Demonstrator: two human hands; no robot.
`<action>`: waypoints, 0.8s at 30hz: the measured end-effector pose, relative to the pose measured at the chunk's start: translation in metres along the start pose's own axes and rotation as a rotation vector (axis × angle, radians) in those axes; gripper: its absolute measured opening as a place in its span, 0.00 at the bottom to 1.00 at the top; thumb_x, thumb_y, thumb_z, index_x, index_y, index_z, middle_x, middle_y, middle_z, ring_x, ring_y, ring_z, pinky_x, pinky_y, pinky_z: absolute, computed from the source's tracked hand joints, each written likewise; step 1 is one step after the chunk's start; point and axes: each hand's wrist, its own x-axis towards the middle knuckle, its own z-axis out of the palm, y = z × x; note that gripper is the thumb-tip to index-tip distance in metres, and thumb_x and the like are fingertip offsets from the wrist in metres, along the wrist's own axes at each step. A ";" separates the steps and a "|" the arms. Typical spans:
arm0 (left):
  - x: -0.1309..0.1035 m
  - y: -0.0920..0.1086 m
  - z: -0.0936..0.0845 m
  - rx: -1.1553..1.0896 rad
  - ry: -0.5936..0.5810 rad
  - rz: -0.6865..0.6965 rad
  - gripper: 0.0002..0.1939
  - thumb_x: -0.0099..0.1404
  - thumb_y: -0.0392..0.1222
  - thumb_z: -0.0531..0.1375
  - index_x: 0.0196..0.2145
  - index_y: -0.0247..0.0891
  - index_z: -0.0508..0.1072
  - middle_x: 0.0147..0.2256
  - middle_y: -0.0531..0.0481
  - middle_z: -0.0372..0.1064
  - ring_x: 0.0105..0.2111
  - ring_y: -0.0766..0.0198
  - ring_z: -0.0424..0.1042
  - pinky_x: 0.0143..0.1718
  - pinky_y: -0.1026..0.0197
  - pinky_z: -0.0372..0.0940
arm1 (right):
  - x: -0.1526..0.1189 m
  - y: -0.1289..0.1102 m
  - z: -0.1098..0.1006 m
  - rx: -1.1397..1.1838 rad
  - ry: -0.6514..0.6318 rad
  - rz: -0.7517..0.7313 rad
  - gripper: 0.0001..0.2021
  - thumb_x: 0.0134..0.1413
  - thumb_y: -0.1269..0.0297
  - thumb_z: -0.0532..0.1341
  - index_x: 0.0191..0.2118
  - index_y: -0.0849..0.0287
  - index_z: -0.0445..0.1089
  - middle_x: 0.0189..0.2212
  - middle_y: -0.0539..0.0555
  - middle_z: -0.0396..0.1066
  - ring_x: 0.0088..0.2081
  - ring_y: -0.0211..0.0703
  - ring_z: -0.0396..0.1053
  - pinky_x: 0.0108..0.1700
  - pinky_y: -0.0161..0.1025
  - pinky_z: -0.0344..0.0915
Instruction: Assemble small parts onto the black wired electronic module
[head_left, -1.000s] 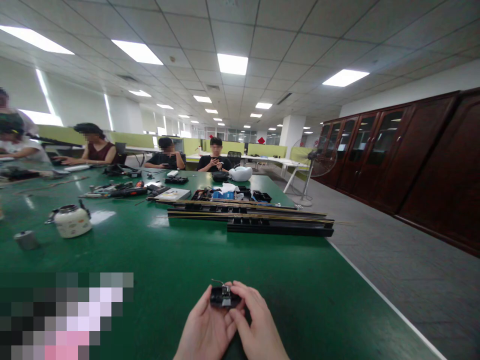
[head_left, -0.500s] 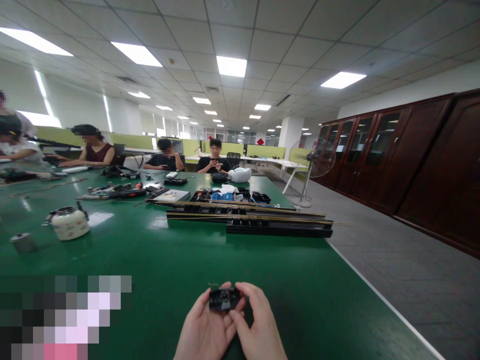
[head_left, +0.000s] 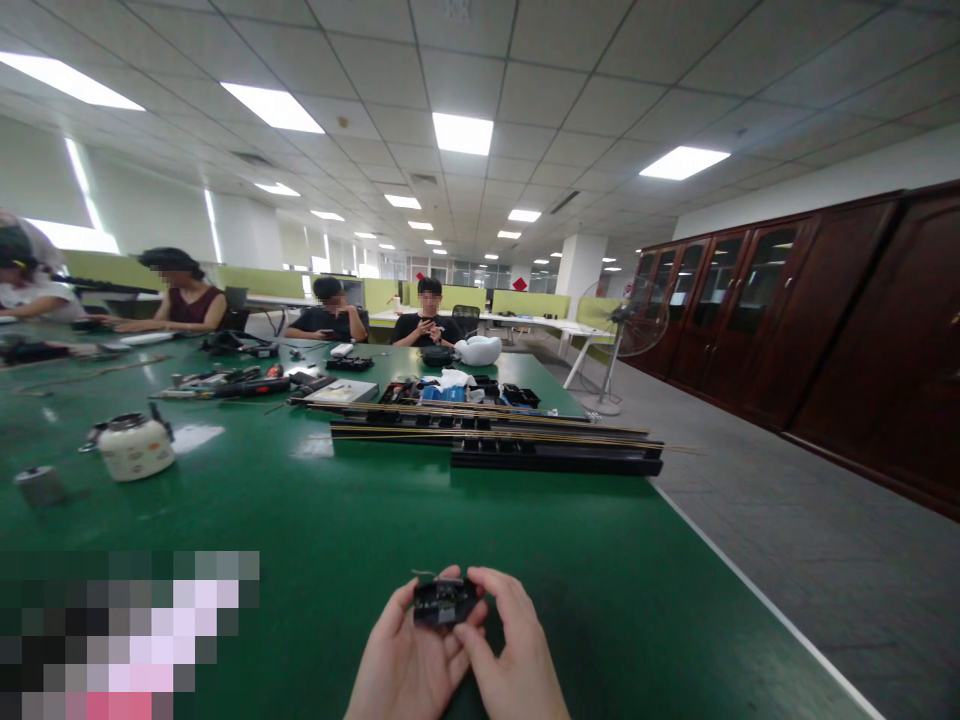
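Note:
A small black device part (head_left: 444, 602), open on its upper side with bits of circuitry or metal showing, sits between my two hands above the green table. My left hand (head_left: 409, 645) cradles it from below and the left, its fingers curled round behind. On the other side, my right hand (head_left: 514, 635) grips the right end with thumb and fingertips. A thin wire-like strip (head_left: 422, 573) sticks out at the part's upper left edge. What the part belongs to I cannot make out.
Beyond my hands, long black rails (head_left: 555, 458) with thin brass-coloured rods lie across the green table (head_left: 300, 560). A cream pot (head_left: 136, 447) and a grey metal cylinder (head_left: 40, 486) stand at left. Tools (head_left: 232, 382) and an open toolbox (head_left: 517, 393) lie farther back. Several people sit around the table.
The black part and both hands have shifted very slightly left in view, along with the whole scene. The part appears tipped a little, and my grip looks the same.

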 end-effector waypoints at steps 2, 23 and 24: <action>0.000 0.000 0.001 -0.008 0.003 0.001 0.15 0.59 0.44 0.52 0.36 0.37 0.75 0.37 0.45 0.75 0.36 0.60 0.72 0.40 0.60 0.61 | 0.000 -0.001 0.000 -0.005 0.007 -0.006 0.22 0.38 0.78 0.58 0.42 0.52 0.67 0.41 0.51 0.71 0.44 0.43 0.67 0.47 0.40 0.64; 0.006 -0.003 -0.005 0.032 -0.063 0.072 0.16 0.62 0.44 0.50 0.37 0.34 0.75 0.38 0.41 0.73 0.41 0.57 0.70 0.45 0.56 0.60 | 0.001 -0.002 -0.002 -0.112 -0.007 -0.158 0.19 0.40 0.76 0.60 0.41 0.51 0.68 0.46 0.53 0.67 0.49 0.46 0.63 0.50 0.44 0.63; 0.005 -0.003 -0.004 0.026 -0.069 0.068 0.17 0.62 0.43 0.49 0.37 0.34 0.75 0.38 0.41 0.73 0.41 0.58 0.70 0.45 0.57 0.60 | 0.001 -0.002 -0.001 -0.121 -0.017 -0.163 0.19 0.39 0.75 0.61 0.40 0.51 0.68 0.47 0.53 0.67 0.49 0.47 0.63 0.50 0.45 0.63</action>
